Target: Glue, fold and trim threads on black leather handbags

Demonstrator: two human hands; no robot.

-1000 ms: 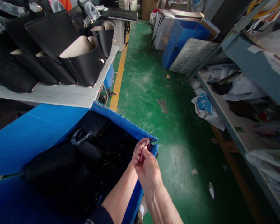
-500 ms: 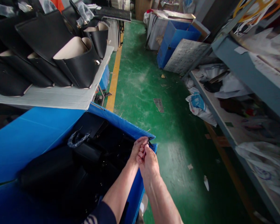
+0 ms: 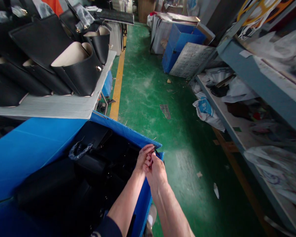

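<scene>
At the near-right corner of a blue corrugated plastic box (image 3: 128, 131), my two hands meet. A short, thin black tie (image 3: 157, 152) pokes out by the fingertips at that corner. My left hand (image 3: 143, 158) reaches across the inside of the box, its fingers closed around the tie. From the outer side, my right hand (image 3: 157, 168) has its fingers curled in and pinched on the same tie, touching the left fingers. Black bags (image 3: 91, 163) lie inside the box, one with a plastic-wrapped handle (image 3: 80, 150). What the palms cover is hidden.
Several black handbags (image 3: 76, 70) stand on a pale tabletop (image 3: 71, 107) at the left. A metal shelf (image 3: 236, 135) with plastic bags runs along the right. Further off on the green floor (image 3: 143, 98) stands another blue box (image 3: 179, 39) with a board leaning on it.
The view has shifted slightly, so the surroundings sit a little further left. My hands stay at the box corner, still closed on the black tie.
</scene>
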